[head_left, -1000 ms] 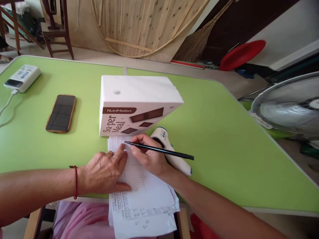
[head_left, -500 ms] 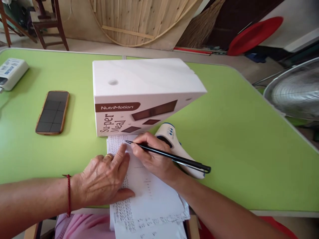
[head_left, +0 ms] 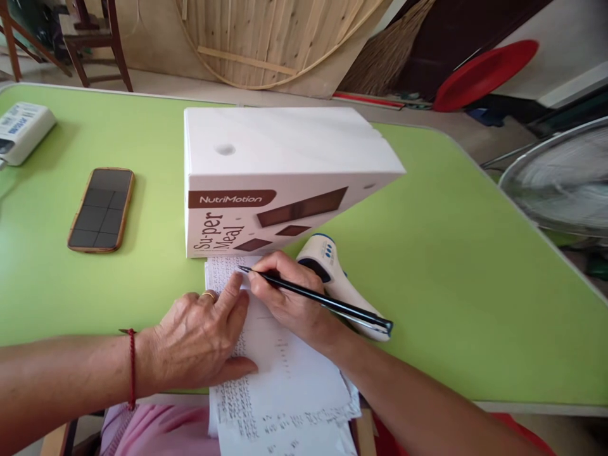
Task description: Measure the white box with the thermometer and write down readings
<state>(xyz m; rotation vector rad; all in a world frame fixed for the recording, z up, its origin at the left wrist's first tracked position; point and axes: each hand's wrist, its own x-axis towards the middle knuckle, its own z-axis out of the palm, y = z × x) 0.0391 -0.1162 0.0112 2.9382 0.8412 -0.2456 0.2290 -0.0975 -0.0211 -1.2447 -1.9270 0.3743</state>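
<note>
My right hand [head_left: 289, 294] grips a black pen [head_left: 327, 300], its tip touching or just above the upper part of a handwritten sheet of paper [head_left: 294, 386]. Flat on the same stack of papers lies my left hand [head_left: 204, 335], fingers stretched out, the index fingertip close to the pen tip. Small dense writing runs down the left side of the sheet. Right behind the hands stands a white "NutriMotion Su-per Meal" box [head_left: 289, 142], over or against the paper's top edge. A white gun-shaped thermometer [head_left: 342, 285] lies beside my right hand, partly covered by it.
On the green table [head_left: 475, 285], a phone [head_left: 102, 210] in a brown case lies at the left. Farther left is a white device [head_left: 26, 133] with a cable. A fan [head_left: 565, 177] stands past the right edge. A wooden chair [head_left: 95, 44] is behind the table.
The pen's rear end has swung slightly left and down while its tip stays at about the same spot. The view has shifted slightly, and both hands keep their places on the paper.
</note>
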